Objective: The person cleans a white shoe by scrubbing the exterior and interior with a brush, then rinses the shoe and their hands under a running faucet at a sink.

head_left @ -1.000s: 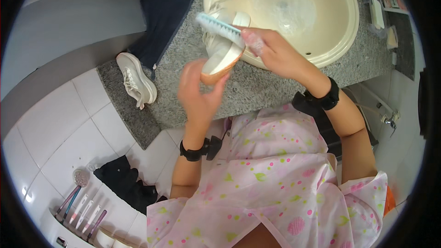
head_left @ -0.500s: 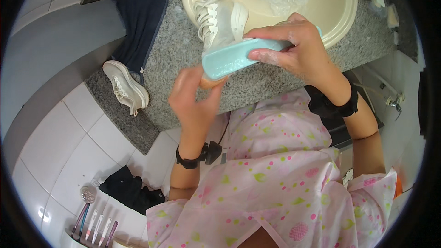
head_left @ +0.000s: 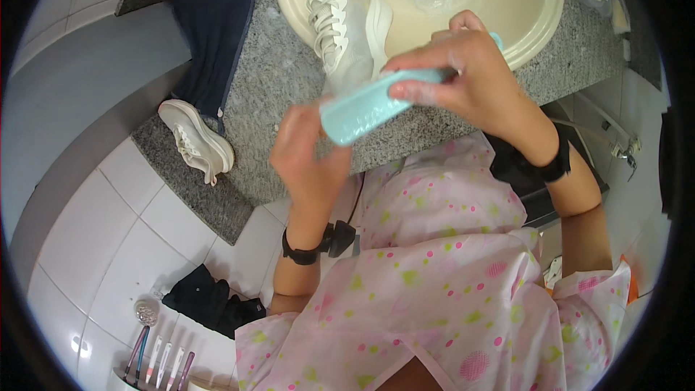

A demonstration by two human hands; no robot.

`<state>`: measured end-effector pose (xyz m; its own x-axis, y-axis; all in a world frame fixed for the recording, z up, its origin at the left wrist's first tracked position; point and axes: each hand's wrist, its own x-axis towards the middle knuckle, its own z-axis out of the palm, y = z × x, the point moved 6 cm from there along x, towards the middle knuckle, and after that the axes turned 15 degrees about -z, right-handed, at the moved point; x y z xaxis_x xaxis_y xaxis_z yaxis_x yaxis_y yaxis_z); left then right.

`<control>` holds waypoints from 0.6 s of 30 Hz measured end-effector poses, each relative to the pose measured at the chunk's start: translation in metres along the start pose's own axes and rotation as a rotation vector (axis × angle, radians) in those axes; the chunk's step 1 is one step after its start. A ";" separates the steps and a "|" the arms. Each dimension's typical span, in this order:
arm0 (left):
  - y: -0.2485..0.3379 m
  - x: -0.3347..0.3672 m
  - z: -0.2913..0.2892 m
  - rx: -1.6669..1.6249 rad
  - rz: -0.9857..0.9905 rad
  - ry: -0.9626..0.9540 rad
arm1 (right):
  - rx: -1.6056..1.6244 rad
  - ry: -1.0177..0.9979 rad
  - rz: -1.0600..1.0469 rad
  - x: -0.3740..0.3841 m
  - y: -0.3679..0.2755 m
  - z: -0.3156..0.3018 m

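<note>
My right hand (head_left: 470, 87) is wrapped round a light-blue scrub brush (head_left: 369, 108), wet and with some suds on the fingers. The brush lies across the near end of a whitish sneaker (head_left: 347, 36) with cream laces and a thick pale sole. The far part of this sneaker rests over the basin's left rim. My left hand (head_left: 308, 148), slightly blurred, grips the sneaker's near end; the brush hides part of that end and the fingertips. The brush's bristle side is hidden from view.
The cream basin (head_left: 521, 22) holds cloudy, sudsy water. A second pale sneaker (head_left: 195, 141) lies on the grey granite counter (head_left: 253, 130) at left, beside a dark navy cloth (head_left: 217, 29). Black cloth (head_left: 210, 300) and a holder with several brushes (head_left: 156, 362) are lower left.
The brush has tilted and its near end has dropped slightly. The sneaker has shifted a little nearer, showing more of its side. Both hands keep their places roughly.
</note>
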<state>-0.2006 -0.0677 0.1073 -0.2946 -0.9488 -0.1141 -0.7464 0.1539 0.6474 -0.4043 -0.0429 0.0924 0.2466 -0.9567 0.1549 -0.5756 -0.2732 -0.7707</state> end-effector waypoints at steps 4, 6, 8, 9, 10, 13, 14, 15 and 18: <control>-0.001 0.002 0.008 -0.028 0.031 -0.024 | 0.089 0.174 0.175 -0.014 0.040 0.000; 0.001 0.001 0.005 -0.040 0.033 -0.013 | 0.094 0.066 0.069 -0.004 0.007 0.000; 0.003 -0.004 -0.001 -0.053 0.038 -0.008 | 0.147 -0.020 0.090 -0.003 0.002 0.013; 0.004 -0.001 0.002 -0.040 0.028 -0.013 | 0.247 0.093 0.220 -0.010 0.027 0.016; 0.004 0.001 0.005 -0.027 0.018 -0.017 | 0.347 0.208 0.349 -0.019 0.050 0.018; -0.004 -0.001 0.007 -0.014 -0.031 0.020 | 0.212 0.179 0.154 -0.006 0.029 0.009; -0.002 -0.002 0.006 -0.013 -0.032 0.013 | 0.150 0.107 0.094 0.000 0.011 0.010; 0.000 -0.001 0.005 0.009 -0.047 0.014 | 0.087 0.041 0.030 0.007 -0.006 0.011; 0.006 0.000 0.008 0.000 -0.047 -0.001 | 0.355 0.261 0.340 -0.012 0.056 0.026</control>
<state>-0.2097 -0.0650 0.1052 -0.2597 -0.9548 -0.1448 -0.7594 0.1093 0.6414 -0.4190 -0.0443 0.0309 -0.1347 -0.9906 -0.0253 -0.2798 0.0625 -0.9580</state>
